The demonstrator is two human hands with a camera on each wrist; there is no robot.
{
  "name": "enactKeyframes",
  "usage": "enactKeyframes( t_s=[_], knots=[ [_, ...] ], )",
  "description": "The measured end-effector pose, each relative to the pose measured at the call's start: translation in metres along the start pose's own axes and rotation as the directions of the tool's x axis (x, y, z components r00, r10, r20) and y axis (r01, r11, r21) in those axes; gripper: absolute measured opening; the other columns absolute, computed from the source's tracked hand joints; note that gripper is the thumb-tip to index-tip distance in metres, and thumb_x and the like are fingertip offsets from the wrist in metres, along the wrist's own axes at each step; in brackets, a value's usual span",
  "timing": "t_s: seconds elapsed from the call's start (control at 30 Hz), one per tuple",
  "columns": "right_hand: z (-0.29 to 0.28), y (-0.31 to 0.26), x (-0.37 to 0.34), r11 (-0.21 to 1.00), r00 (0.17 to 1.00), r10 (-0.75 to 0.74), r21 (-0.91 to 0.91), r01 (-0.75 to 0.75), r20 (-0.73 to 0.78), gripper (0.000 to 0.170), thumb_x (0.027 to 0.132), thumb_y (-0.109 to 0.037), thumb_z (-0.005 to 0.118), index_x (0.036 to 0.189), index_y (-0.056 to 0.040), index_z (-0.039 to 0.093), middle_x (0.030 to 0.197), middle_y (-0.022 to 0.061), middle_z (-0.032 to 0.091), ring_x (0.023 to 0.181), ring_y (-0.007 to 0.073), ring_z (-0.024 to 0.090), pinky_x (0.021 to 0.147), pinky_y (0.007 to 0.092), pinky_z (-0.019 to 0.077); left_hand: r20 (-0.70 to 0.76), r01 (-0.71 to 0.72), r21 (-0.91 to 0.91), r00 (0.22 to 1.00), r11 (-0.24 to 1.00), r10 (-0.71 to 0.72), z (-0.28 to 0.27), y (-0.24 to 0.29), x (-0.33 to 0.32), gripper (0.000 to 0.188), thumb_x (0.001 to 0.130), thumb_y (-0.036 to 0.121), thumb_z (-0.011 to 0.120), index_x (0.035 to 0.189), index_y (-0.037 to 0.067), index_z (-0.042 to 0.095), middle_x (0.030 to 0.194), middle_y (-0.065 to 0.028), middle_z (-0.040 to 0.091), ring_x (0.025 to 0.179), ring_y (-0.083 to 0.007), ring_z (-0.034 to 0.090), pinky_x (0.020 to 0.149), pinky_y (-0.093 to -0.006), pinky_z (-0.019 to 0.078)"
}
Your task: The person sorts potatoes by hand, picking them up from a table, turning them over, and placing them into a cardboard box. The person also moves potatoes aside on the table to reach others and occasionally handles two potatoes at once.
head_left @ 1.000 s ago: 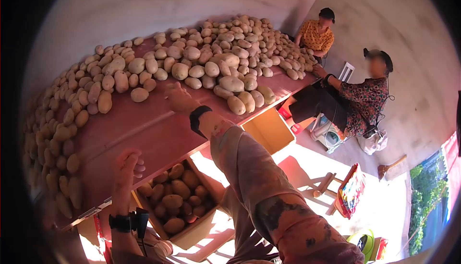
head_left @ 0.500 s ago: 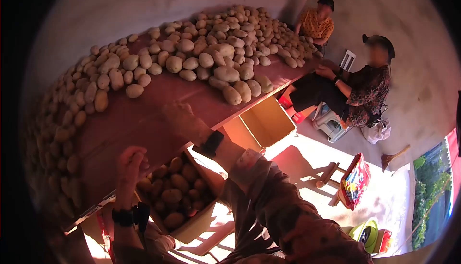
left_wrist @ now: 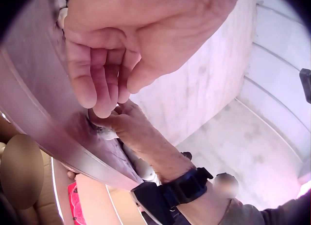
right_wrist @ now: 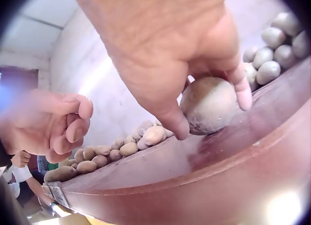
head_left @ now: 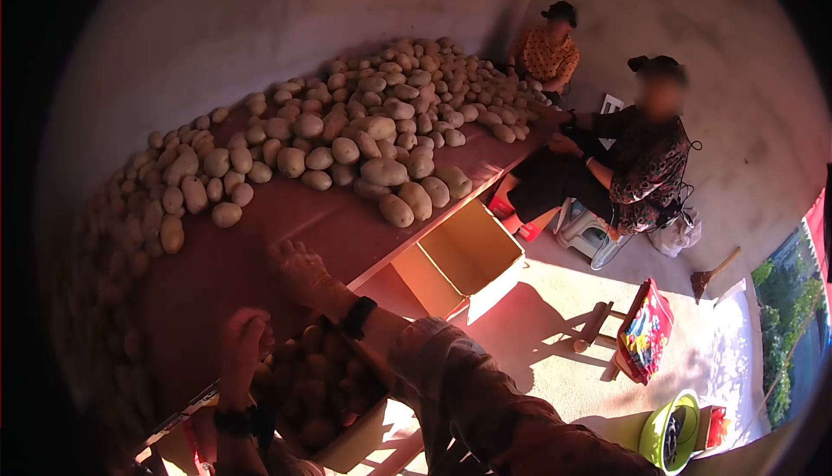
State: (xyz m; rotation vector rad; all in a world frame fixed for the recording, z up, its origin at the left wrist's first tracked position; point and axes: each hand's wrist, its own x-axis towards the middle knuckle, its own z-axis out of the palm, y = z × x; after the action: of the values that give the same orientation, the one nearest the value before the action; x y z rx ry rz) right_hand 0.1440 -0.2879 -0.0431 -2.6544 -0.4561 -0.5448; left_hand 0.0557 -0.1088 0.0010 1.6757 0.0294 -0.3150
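Observation:
My right hand is low over the red table, near its front edge. In the right wrist view it grips a single potato, thumb on one side and fingers on the other, close over the tabletop. My left hand is to the left of it, above the table edge, fingers loosely curled with nothing in them, as the left wrist view also shows. Below both hands stands a cardboard box full of potatoes, partly in shadow. A long heap of potatoes lines the back and left of the table.
Another cardboard box, open at the top, is under the table edge to the right. Two people sit at the far right end, the nearer one in a patterned shirt. A stool and a green basin are on the floor.
My right hand has drawn back from beside the heap towards the table's front edge and my left hand. The nearer seated person has pulled a hand back from the table. The picture is darker.

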Motion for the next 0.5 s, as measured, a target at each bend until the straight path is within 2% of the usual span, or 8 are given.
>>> enactKeyframes(
  t_s=[0.03,0.1,0.13,0.2,0.33,0.4,0.43,0.5],
  knots=[
    [-0.007,-0.003,0.002,1.000,1.000,-0.002,0.001,0.002,-0.010,0.031,0.081,-0.012,0.057,0.111,-0.0056,0.055,0.111,0.0163,0.056,0.104,0.0353,0.057,0.078,0.0449,0.0546,-0.001,-0.009,0.006,1.000,1.000,0.009,-0.001,0.006,-0.003,0.015,0.094,0.018,0.055,0.099,0.008,0.065,0.079,0.0000,0.060,0.067,-0.0073,0.057,0.057,-0.0221,0.0475],
    [-0.019,-0.007,-0.003,0.995,0.995,0.045,0.085,-0.053,0.086,0.030,0.082,-0.010,0.056,0.112,-0.0056,0.054,0.114,0.0166,0.055,0.106,0.0372,0.056,0.082,0.0475,0.0531,0.000,-0.012,0.069,1.000,0.998,0.012,0.004,0.014,-0.011,0.012,0.093,0.016,0.056,0.097,0.007,0.064,0.077,0.0002,0.058,0.065,-0.0075,0.056,0.057,-0.0219,0.0478],
    [-0.022,-0.008,-0.006,0.995,0.995,0.055,0.081,-0.062,0.088,0.030,0.082,-0.010,0.056,0.112,-0.0056,0.054,0.114,0.0166,0.055,0.106,0.0372,0.056,0.082,0.0475,0.0531,0.010,-0.009,0.069,1.000,0.998,0.008,0.004,0.006,-0.008,0.012,0.093,0.016,0.056,0.097,0.007,0.064,0.077,0.0002,0.058,0.065,-0.0075,0.056,0.057,-0.0219,0.0478],
    [-0.029,-0.003,-0.005,0.998,0.979,-0.023,0.066,0.010,0.204,0.035,0.082,-0.010,0.056,0.117,-0.0056,0.053,0.118,0.0186,0.052,0.109,0.0392,0.055,0.088,0.0496,0.0504,0.019,-0.039,-0.141,0.999,0.989,0.042,-0.002,-0.019,0.005,0.011,0.093,0.015,0.056,0.096,0.006,0.063,0.075,0.0006,0.056,0.062,-0.0078,0.053,0.056,-0.0221,0.0465],
    [-0.007,0.003,-0.008,0.997,0.988,0.004,0.080,-0.017,0.156,0.041,0.082,-0.009,0.056,0.122,-0.0059,0.052,0.122,0.0202,0.049,0.111,0.0393,0.053,0.091,0.0525,0.0473,0.075,0.003,-0.169,0.997,0.986,0.010,-0.015,-0.030,0.008,0.013,0.093,0.016,0.056,0.095,0.005,0.062,0.076,0.0004,0.056,0.062,-0.0074,0.052,0.054,-0.0234,0.0449],
    [0.007,0.005,-0.015,0.990,0.997,-0.074,-0.124,0.071,-0.022,0.044,0.082,-0.009,0.056,0.126,-0.0050,0.052,0.123,0.0202,0.048,0.115,0.0374,0.050,0.089,0.0518,0.0485,0.156,-0.099,-0.062,0.982,0.993,0.107,-0.028,-0.043,0.012,0.013,0.094,0.016,0.055,0.097,0.005,0.061,0.077,0.0001,0.055,0.063,-0.0072,0.050,0.054,-0.0239,0.0437],
    [0.007,0.005,-0.013,0.991,0.998,-0.061,-0.118,0.060,-0.010,0.044,0.082,-0.009,0.056,0.126,-0.0050,0.052,0.123,0.0202,0.048,0.115,0.0374,0.050,0.089,0.0518,0.0485,0.163,-0.081,-0.061,0.983,0.995,0.090,-0.029,-0.044,0.011,0.013,0.094,0.016,0.055,0.097,0.005,0.061,0.077,0.0001,0.055,0.063,-0.0072,0.050,0.054,-0.0239,0.0437],
    [0.002,0.004,-0.007,0.998,0.993,-0.032,-0.041,0.037,0.113,0.044,0.082,-0.009,0.055,0.125,-0.0035,0.052,0.125,0.0204,0.047,0.117,0.0370,0.050,0.087,0.0508,0.0498,0.121,-0.033,-0.237,0.991,0.971,0.063,-0.031,-0.043,0.004,0.013,0.095,0.017,0.055,0.101,0.006,0.060,0.078,0.0000,0.054,0.066,-0.0070,0.050,0.057,-0.0236,0.0445]
  ],
)
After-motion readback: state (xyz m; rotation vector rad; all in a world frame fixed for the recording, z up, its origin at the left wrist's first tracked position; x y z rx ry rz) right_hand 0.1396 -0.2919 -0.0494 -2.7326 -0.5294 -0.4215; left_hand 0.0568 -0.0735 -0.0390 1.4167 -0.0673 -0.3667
